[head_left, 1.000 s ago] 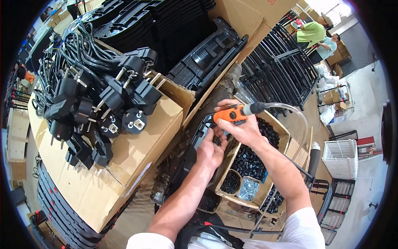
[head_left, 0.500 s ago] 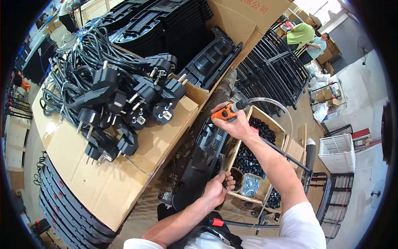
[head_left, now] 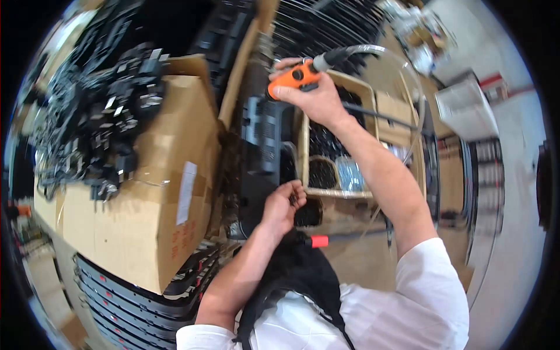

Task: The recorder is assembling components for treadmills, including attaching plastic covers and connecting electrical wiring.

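Note:
My right hand (head_left: pixel 321 105) is closed around an orange air screwdriver (head_left: pixel 291 80), with a clear hose (head_left: pixel 408 73) curving away from its grey and black end. The tool is over the far end of a long black plastic part (head_left: pixel 262 131) with vent slots. Beside that part's near end, my left hand (head_left: pixel 282 207) has its fingers curled together. What they hold, if anything, is too blurred to make out. To the right stands a wooden bin (head_left: pixel 304 154) with small black parts (head_left: pixel 326 143), dark screws (head_left: pixel 322 174) and a section of silver screws (head_left: pixel 352 175).
On the left, a cardboard box (head_left: pixel 181 128) carries a heap of black power cords with plugs (head_left: pixel 111 122). Stacked black curved panels (head_left: pixel 122 300) stand below it. Black frames (head_left: pixel 326 29) are piled at the back. A white basket (head_left: pixel 466 108) stands at the right.
My view has swung and is smeared by motion. The right hand still grips the screwdriver over the black part. My left hand's fingers stay curled beside the bin.

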`<action>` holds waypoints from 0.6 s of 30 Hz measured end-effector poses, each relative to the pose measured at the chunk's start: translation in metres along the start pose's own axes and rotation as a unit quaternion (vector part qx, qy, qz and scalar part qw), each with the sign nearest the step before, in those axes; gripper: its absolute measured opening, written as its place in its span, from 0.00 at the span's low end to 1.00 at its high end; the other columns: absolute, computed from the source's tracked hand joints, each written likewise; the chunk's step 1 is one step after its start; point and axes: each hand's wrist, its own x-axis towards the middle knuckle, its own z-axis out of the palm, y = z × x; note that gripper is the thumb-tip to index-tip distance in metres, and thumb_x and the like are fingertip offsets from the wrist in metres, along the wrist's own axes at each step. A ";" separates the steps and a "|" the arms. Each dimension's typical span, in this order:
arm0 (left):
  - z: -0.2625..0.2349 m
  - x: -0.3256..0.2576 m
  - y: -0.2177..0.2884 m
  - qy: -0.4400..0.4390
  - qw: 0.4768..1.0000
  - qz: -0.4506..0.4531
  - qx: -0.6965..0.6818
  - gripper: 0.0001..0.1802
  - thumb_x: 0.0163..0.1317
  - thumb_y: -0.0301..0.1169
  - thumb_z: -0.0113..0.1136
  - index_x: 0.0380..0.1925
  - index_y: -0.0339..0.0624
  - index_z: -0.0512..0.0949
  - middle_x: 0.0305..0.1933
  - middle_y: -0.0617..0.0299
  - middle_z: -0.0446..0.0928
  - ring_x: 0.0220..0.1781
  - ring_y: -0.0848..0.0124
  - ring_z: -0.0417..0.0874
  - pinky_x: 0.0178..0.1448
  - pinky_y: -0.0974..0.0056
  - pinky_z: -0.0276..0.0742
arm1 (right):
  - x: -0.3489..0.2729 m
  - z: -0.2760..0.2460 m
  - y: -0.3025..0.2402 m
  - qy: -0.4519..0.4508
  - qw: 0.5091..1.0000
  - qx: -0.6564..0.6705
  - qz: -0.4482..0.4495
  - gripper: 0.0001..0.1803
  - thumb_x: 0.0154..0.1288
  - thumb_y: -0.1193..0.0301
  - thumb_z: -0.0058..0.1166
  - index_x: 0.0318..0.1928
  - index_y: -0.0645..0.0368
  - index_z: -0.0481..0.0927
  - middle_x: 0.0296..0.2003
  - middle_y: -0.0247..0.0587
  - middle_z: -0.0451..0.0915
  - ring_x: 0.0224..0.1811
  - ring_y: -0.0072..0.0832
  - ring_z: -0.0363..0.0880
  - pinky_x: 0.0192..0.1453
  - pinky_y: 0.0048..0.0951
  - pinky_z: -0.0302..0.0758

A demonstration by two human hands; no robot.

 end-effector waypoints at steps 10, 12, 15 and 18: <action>-0.002 0.053 -0.067 -0.063 0.873 -0.170 0.454 0.18 0.79 0.39 0.55 0.54 0.36 0.82 0.44 0.62 0.80 0.43 0.72 0.76 0.51 0.63 0.77 | -0.196 -0.153 -0.059 0.194 0.979 -0.008 0.059 0.26 0.64 0.74 0.72 0.62 0.62 0.79 0.51 0.45 0.90 0.55 0.29 0.87 0.63 0.34 0.84; 0.003 0.062 -0.089 -0.022 0.815 -0.173 0.553 0.30 0.79 0.42 0.54 0.70 0.30 0.71 0.68 0.47 0.76 0.68 0.57 0.74 0.69 0.50 0.72 | -0.224 -0.182 -0.055 0.216 0.975 -0.020 0.056 0.26 0.64 0.76 0.70 0.62 0.63 0.78 0.52 0.47 0.89 0.55 0.30 0.87 0.64 0.36 0.84; 0.016 0.070 -0.102 0.011 0.747 -0.164 0.644 0.37 0.78 0.43 0.54 0.79 0.33 0.63 0.81 0.42 0.66 0.82 0.52 0.65 0.80 0.49 0.64 | -0.252 -0.212 -0.043 0.260 0.963 0.004 0.074 0.27 0.64 0.76 0.70 0.63 0.66 0.77 0.52 0.48 0.89 0.56 0.31 0.87 0.66 0.37 0.82; 0.038 0.070 -0.094 -0.113 0.672 -0.125 0.722 0.31 0.78 0.47 0.53 0.70 0.35 0.76 0.64 0.46 0.83 0.63 0.59 0.84 0.65 0.54 0.79 | -0.276 -0.240 -0.006 0.280 0.955 0.014 0.092 0.28 0.64 0.76 0.70 0.63 0.66 0.77 0.53 0.50 0.89 0.57 0.32 0.87 0.66 0.37 0.82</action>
